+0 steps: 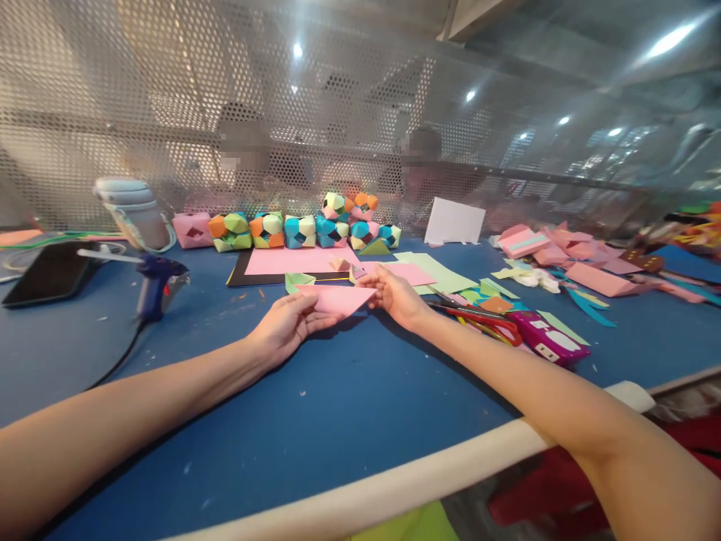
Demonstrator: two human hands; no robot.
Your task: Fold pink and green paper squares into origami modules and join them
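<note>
Between my hands is a folded piece of pink paper (341,297), held just above the blue table. My left hand (290,321) pinches its left end, thumb on top and fingers underneath. At its right tip, the fingers of my right hand (394,295) are closed on the paper's point. Just behind it lie a small folded green paper (298,281) and a small pale pink folded piece (356,272). Flat pink sheets (298,261) rest on a black sheet (239,269) beyond my hands.
Several folded paper balls (300,231) line the back. A glue gun (159,285), phone (48,272) and lidded cup (135,214) stand left. Scissors (496,327), a purple power strip (549,338), paper scraps (501,294) and pink folded pieces (602,278) lie right. A perforated panel (185,98) rises behind.
</note>
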